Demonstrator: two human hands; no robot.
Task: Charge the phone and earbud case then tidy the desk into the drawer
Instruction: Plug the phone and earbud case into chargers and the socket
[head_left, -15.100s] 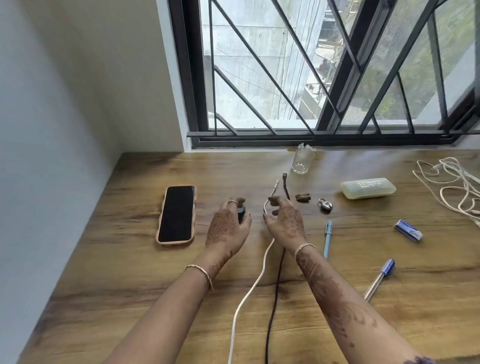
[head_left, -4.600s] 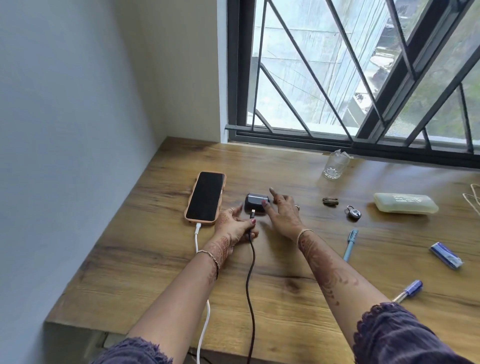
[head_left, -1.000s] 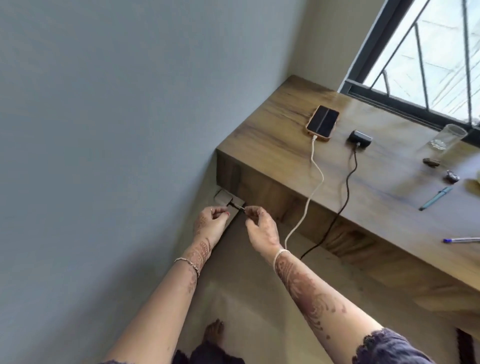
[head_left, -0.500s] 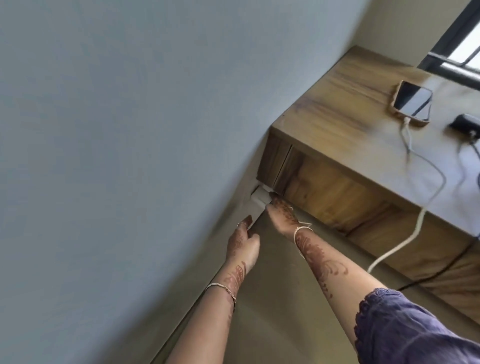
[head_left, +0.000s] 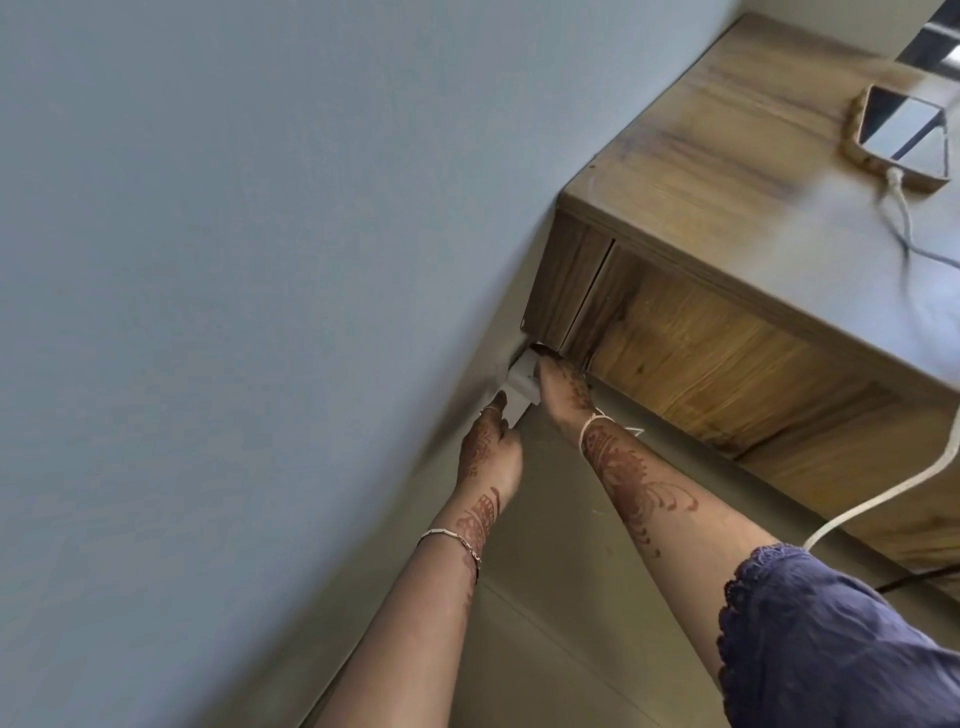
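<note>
Below desk (head_left: 727, 171) corner | left hand (head_left: 491, 447), right hand (head_left: 563, 389) at wall socket (head_left: 521, 387) | grips unclear | drawer (head_left: 727, 364) closed

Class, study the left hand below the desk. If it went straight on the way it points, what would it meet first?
The left hand points up at the white block on the wall; its fingertip looks almost on it, so that block comes first, though depth is unclear.
</note>
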